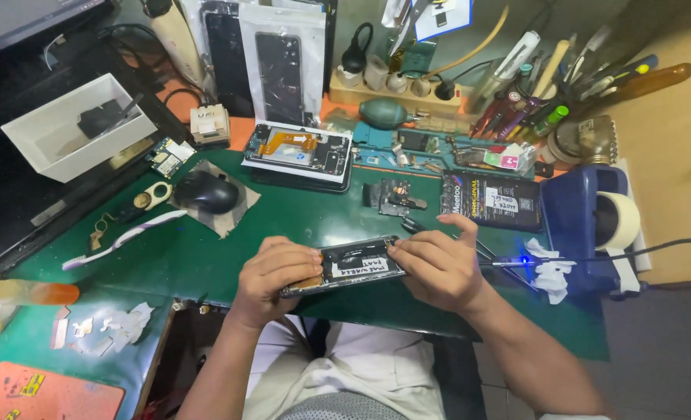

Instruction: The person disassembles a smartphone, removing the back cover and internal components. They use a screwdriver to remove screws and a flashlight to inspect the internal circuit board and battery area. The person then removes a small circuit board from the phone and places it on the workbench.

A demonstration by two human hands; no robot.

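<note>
holding the opened phone (351, 266) over the green mat (205, 249), my left hand (272, 274) grips one end. my right hand (437, 268) clamps the other, tweezers (439, 236) just behind.

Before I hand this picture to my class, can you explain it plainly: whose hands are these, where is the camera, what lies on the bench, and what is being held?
There is no machine here: a person works with two bare hands, and the single picture comes from a camera worn on their head, looking down. The left hand and right hand grip the two ends of an opened phone with a white handwritten label on it, held over a green mat. On the mat lie a toothbrush, a computer mouse, a second opened phone, a black battery pack and a small black part. To the right stands a blue tape dispenser. Pens and tools crowd the back.
</note>
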